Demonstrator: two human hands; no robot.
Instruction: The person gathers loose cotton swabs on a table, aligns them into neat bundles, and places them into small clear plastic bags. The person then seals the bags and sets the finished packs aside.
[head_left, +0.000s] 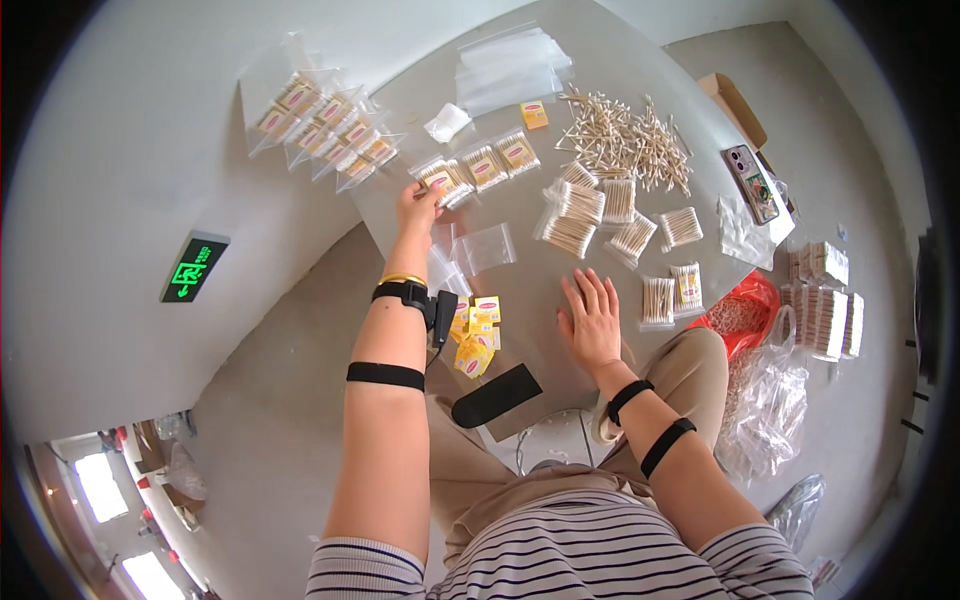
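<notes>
Grey tabletop carries many small goods, and beside it a pale wall rises on the left. The fingers of the left hand are narrow and touch the left end of a swab packet; whether they really pinch it, I cannot tell. This packet lies at the left end of a short row, with a middle packet and a right packet next to it. The right hand holds nothing; it rests palm down on the table, with fingers a little apart.

Near the left forearm are clear bags and overlapping yellow cards. Further, on the right side, bundled swabs lie before a loose pile of swabs, and a phone is close to the table's right edge.

In my judgement, a careless pull by the left hand could push the neighbouring packets out of line. The forearm, if it sweeps low, could drag the light bags or scatter the cards. A bump against the pile could roll loose swabs among the bundles.
</notes>
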